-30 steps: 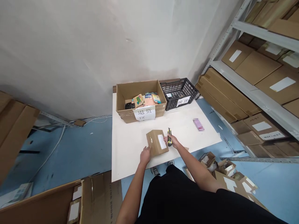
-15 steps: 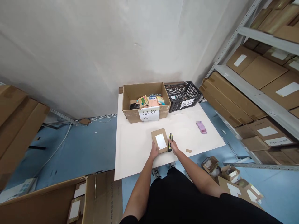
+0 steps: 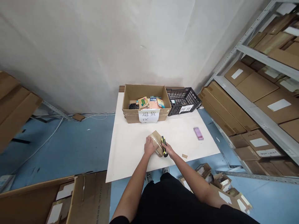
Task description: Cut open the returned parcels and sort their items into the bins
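Observation:
My left hand (image 3: 149, 145) grips the left side of a small brown cardboard box (image 3: 157, 138), which is tilted above the white table (image 3: 130, 146). Clear tape runs across the face of the box turned toward me. In my right hand (image 3: 168, 149) is a black and yellow utility knife (image 3: 164, 147), held upright along the right side of the box. Whether its blade is out is too small to tell. To the right of that hand lies a small scrap of cardboard (image 3: 184, 156).
Behind stand an open cardboard carton (image 3: 130, 116) with small packages and a black plastic crate (image 3: 183, 101), both labelled. A blurred purple item (image 3: 198, 133) lies at the right. Shelves of boxes (image 3: 263, 93) rise on the right; opened boxes (image 3: 219, 182) lie on the floor.
The box has been turned over: its white label no longer shows and a taped face does. My left hand has shifted to its upper left side. The knife stays in my right hand.

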{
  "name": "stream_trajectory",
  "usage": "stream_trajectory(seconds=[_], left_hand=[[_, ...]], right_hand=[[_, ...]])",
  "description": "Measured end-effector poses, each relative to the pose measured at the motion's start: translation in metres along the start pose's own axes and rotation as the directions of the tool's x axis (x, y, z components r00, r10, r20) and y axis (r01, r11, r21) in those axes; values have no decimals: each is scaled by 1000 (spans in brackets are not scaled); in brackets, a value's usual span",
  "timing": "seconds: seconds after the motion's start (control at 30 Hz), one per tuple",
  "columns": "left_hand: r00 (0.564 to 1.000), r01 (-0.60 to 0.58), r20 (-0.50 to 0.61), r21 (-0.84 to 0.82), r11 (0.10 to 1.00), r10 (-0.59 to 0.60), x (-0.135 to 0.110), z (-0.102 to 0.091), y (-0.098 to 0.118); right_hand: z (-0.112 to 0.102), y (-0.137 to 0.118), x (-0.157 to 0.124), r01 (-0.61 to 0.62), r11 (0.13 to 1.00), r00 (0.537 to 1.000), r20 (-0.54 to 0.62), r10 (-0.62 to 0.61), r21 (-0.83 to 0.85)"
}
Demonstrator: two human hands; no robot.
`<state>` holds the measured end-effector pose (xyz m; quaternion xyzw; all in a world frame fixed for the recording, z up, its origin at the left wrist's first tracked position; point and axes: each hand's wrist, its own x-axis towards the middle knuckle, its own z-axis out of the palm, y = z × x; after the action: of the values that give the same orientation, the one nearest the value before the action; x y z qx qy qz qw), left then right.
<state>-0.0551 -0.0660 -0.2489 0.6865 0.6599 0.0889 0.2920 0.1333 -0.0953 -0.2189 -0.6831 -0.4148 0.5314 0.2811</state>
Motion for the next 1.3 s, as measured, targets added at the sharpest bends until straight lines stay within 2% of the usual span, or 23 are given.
stream_trajectory(seconds=[0.07,0.17,0.3,0.4,0.53,0.73,0.87,1.03,1.17,1.3], left_hand=[[993,7,113,92,996,-17,10,-4,13],[977,27,205,162,986,-60,18,-9,16],[962,55,255,154,987,-94,24,-13,9],[958,86,260,151,985,-123,25,-11,8],[960,91,250,149,985,-127,23,-9,9],[952,99,273,155,983,-139,20,-12,9],[957,92,261,142,986,-127,18,-12,7],[964,93,235,132,987,-122,17,-13,3],[967,94,223,146,985,-125,16,-14,5],[965,97,227,168,981,-134,14,-18,7]], right_hand=[[-3,-3,6,14,996,998,-57,-20,-92],[-6,-16,20,71,942,990,-95,-108,-329],[5,-46,42,180,793,981,44,-191,-582],[21,-65,57,233,732,972,129,-197,-640],[39,-75,70,242,694,970,168,-174,-678],[40,-72,73,245,662,970,180,-166,-709],[33,-68,68,234,627,971,203,-122,-743],[18,-54,48,165,675,984,164,-65,-719],[-6,-27,15,159,649,978,208,-1,-744],[-41,9,-28,158,589,970,235,55,-792]])
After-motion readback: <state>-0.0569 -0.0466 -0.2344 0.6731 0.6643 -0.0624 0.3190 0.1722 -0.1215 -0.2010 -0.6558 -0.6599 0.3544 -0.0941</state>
